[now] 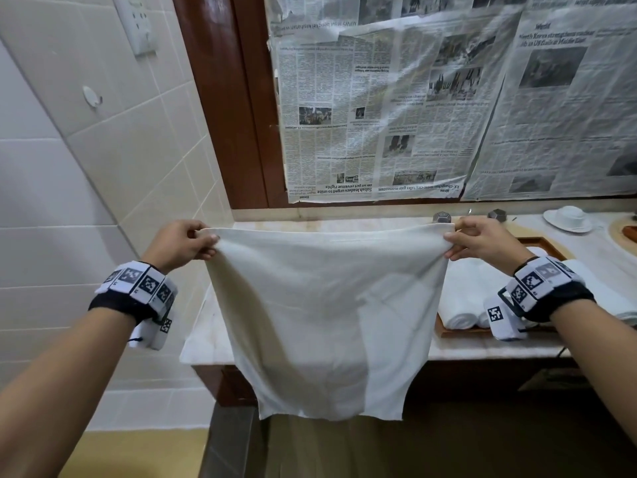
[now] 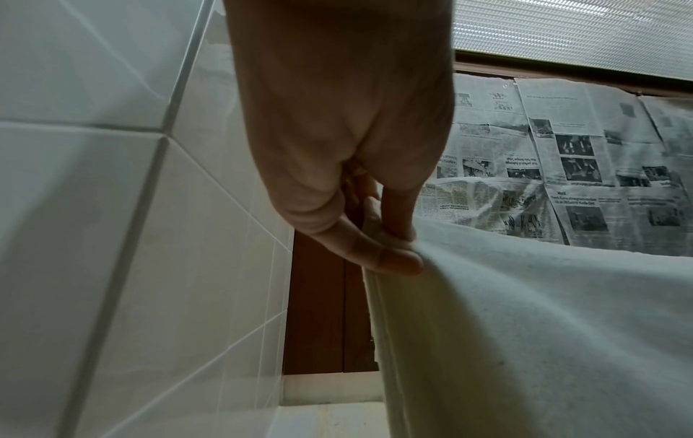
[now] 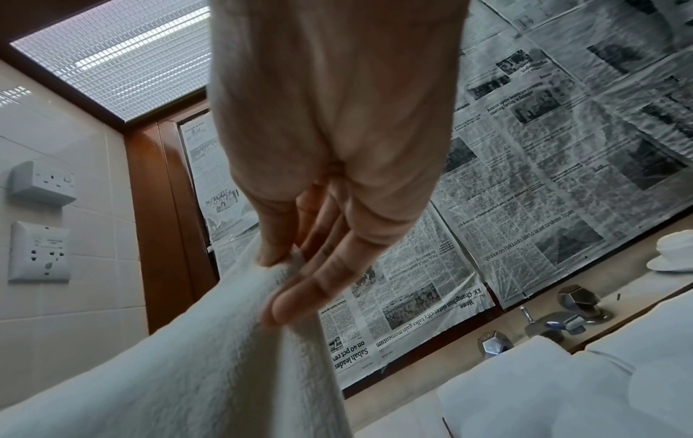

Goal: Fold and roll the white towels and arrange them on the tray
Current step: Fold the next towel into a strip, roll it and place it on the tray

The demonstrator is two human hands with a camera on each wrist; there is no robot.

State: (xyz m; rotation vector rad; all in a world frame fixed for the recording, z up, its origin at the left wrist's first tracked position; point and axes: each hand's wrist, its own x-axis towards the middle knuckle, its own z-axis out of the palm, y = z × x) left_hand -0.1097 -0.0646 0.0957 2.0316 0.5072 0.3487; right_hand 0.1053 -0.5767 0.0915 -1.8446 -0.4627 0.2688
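A white towel hangs spread out in the air in front of the counter, doubled over, its lower edge below the counter front. My left hand pinches its top left corner, thumb and fingers gripping the cloth. My right hand pinches the top right corner. To the right, a wooden tray on the counter holds rolled white towels, partly hidden by my right wrist.
The pale stone counter runs under the towel. Chrome tap handles stand at its back, and a white cup on a saucer at far right. Newspaper covers the mirror; tiled wall with sockets on the left.
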